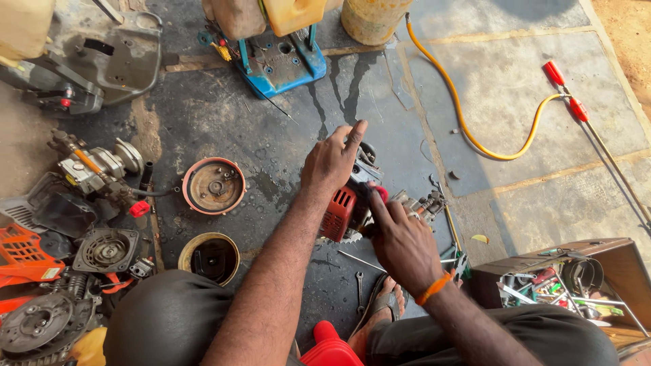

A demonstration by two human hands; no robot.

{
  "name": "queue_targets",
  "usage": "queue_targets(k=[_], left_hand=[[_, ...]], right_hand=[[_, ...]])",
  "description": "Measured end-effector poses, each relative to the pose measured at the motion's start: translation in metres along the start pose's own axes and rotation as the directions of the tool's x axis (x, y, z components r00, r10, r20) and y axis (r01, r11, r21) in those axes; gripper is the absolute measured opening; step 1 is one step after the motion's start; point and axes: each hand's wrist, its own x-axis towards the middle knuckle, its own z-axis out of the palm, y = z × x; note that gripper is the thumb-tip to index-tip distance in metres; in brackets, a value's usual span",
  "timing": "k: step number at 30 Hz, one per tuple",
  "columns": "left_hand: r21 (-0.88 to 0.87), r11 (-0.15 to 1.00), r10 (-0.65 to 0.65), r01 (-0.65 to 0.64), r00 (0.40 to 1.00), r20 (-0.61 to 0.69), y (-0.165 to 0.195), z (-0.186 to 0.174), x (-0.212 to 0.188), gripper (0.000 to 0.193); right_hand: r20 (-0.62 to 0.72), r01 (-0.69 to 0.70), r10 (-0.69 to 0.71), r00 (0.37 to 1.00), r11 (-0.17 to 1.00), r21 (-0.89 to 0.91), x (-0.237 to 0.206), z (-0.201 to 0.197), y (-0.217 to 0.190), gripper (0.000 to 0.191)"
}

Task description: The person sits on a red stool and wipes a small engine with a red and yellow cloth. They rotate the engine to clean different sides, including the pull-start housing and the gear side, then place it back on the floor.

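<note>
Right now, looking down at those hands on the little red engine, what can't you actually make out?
- Head view: the middle of the red engine is covered by the left hand and right hand.
- What the right hand's fingertips press is hidden behind the hand itself.
- The wooden toolbox runs off the right edge; its tools are too small to tell apart.
- The containers at the top are cut off by the frame.

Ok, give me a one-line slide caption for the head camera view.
Seated on an oily floor among engine parts, a person steadies a small red engine with the left hand and right hand.
</note>
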Motion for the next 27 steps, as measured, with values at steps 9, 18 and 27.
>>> queue_targets(k=[9,18,27], left_hand=[[-0.017,1.000,-0.003,0.003,1.000,0.029,-0.002,0.003,0.001,0.095],[-0.005,1.000,0.019,-0.019,1.000,0.007,-0.003,0.000,0.000,0.066],[-0.069,0.998,0.005,-0.003,1.000,0.025,-0.005,0.004,0.002,0.093]], right_hand=[[-0.076,-0.080,0.138,0.987,0.856,0.511,0.006,0.007,0.069,0.046],[-0.487,0.219,-0.100,0.868,0.956,0.194,0.034,0.008,-0.006,0.062],[-0.557,0.015,0.149,0.817,0.960,0.279,-0.011,0.059,0.025,0.033]])
